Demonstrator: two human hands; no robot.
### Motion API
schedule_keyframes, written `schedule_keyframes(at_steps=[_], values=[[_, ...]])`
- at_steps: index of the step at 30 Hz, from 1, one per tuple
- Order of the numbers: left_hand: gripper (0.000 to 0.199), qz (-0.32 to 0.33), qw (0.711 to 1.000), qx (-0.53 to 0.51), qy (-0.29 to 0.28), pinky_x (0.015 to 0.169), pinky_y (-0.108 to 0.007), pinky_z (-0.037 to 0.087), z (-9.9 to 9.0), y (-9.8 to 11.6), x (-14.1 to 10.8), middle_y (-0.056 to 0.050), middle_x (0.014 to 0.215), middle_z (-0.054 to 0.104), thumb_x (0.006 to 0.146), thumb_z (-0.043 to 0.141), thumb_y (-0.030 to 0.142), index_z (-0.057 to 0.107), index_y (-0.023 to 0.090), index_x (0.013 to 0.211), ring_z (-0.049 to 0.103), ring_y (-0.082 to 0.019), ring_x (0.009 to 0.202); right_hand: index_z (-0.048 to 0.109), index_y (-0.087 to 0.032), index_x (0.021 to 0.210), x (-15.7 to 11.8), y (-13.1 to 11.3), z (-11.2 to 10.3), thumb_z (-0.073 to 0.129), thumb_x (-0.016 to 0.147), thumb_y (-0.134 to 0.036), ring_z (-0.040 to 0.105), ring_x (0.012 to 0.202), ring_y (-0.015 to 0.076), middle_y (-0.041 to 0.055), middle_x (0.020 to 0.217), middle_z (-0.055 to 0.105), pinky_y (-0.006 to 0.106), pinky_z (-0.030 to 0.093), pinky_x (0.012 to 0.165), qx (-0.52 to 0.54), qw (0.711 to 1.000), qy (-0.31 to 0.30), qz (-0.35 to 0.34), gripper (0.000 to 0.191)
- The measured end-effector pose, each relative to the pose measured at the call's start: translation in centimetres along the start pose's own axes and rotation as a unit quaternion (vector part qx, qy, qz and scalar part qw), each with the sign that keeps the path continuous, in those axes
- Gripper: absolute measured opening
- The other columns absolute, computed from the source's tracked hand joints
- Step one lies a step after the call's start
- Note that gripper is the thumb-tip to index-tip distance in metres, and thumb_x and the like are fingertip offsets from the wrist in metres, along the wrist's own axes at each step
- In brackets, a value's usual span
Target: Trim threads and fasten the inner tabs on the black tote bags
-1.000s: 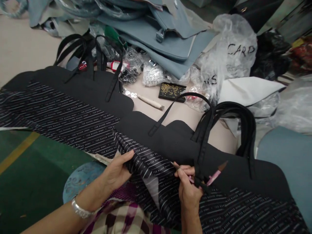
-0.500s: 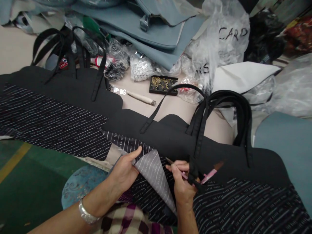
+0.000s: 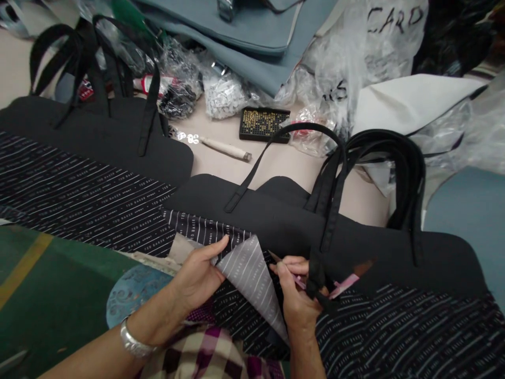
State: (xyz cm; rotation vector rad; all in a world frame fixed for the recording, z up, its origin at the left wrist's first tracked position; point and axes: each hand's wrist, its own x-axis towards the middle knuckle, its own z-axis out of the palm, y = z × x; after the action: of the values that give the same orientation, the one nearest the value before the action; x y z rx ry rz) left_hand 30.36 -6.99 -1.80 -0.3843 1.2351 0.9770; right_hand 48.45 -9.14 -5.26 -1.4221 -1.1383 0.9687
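Note:
My left hand (image 3: 203, 268) pinches the folded-back edge of a black lining fabric (image 3: 205, 229) printed with white lines and lettering; its grey underside (image 3: 250, 276) shows as a triangular flap. To the right, my right hand (image 3: 298, 292) is closed around a slim pointed tool (image 3: 277, 258) with pink on its shaft. A pink piece with a brown tip (image 3: 347, 284) juts out behind that hand; whether it belongs to the same tool I cannot tell. Black material (image 3: 316, 276) is wrapped at the fingers. The lining joins a black bag panel (image 3: 292, 226) with a thin strap handle (image 3: 252, 176).
More black panels with handles (image 3: 158, 150) lie left. Behind are a white pen-like tool (image 3: 224, 149), a black tray of gold studs (image 3: 264, 125), plastic bags (image 3: 224, 95) and a blue-grey bag (image 3: 252, 42). A blue patterned stool seat (image 3: 132, 295) stands below the table edge.
The camera view has shifted slightly, so the objects at the back sit higher in the picture. Both hands keep nearly the same hold, on the lining and on the pointed tool.

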Motion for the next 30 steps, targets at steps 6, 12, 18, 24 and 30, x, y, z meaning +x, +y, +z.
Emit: schedule_keyframes(at_steps=[6, 12, 18, 24, 30], values=[[0.024, -0.016, 0.999, -0.015, -0.026, 0.087, -0.040, 0.062, -0.5, -0.1, 0.4, -0.012, 0.099, 0.078, 0.095, 0.053, 0.017, 0.076, 0.009, 0.095, 0.075, -0.024, 0.083, 0.056, -0.020, 0.076, -0.2, 0.2, -0.1, 0.070, 0.085, -0.013, 0.066, 0.067, 0.0140, -0.0015, 0.076, 0.065, 0.028, 0.060, 0.058, -0.028, 1.000, -0.007, -0.003, 0.018], [0.027, -0.031, 0.999, -0.023, -0.031, 0.090, -0.039, 0.060, -0.7, -0.1, 0.5, -0.013, 0.095, 0.078, 0.096, 0.052, 0.017, 0.077, 0.008, 0.092, 0.075, -0.024, 0.084, 0.057, -0.020, 0.074, -0.3, 0.5, 0.1, 0.070, 0.085, -0.013, 0.066, 0.068, 0.0139, -0.0003, 0.076, 0.065, 0.026, 0.058, 0.058, -0.043, 0.999, -0.015, -0.009, 0.018], [0.022, -0.023, 0.998, -0.023, -0.055, 0.099, -0.039, 0.055, -1.6, -0.6, 0.9, -0.012, 0.097, 0.078, 0.093, 0.057, 0.017, 0.077, 0.009, 0.092, 0.073, -0.025, 0.095, 0.059, -0.019, 0.074, -0.1, -0.2, 0.5, 0.068, 0.085, -0.013, 0.065, 0.068, 0.0133, 0.0006, 0.075, 0.065, 0.024, 0.056, 0.058, -0.108, 0.993, -0.010, -0.051, 0.016], [0.020, -0.012, 0.993, -0.010, -0.121, 0.104, -0.040, 0.051, -2.3, -1.2, 1.0, -0.011, 0.095, 0.078, 0.075, 0.081, 0.024, 0.078, 0.010, 0.089, 0.071, -0.030, 0.101, 0.061, -0.019, 0.073, -0.1, -0.8, 1.0, 0.069, 0.083, -0.012, 0.065, 0.068, 0.0134, 0.0012, 0.076, 0.066, 0.026, 0.058, 0.060, -0.128, 0.989, -0.005, -0.078, 0.015], [0.012, -0.016, 0.993, -0.041, -0.111, 0.104, -0.040, 0.051, -2.0, -1.2, 1.3, -0.008, 0.091, 0.079, 0.081, 0.074, 0.020, 0.078, 0.012, 0.089, 0.072, -0.027, 0.098, 0.061, -0.019, 0.070, -0.2, -0.4, 0.4, 0.069, 0.084, -0.011, 0.065, 0.067, 0.0136, -0.0011, 0.073, 0.064, 0.028, 0.061, 0.060, -0.024, 1.000, -0.011, -0.004, 0.018]])
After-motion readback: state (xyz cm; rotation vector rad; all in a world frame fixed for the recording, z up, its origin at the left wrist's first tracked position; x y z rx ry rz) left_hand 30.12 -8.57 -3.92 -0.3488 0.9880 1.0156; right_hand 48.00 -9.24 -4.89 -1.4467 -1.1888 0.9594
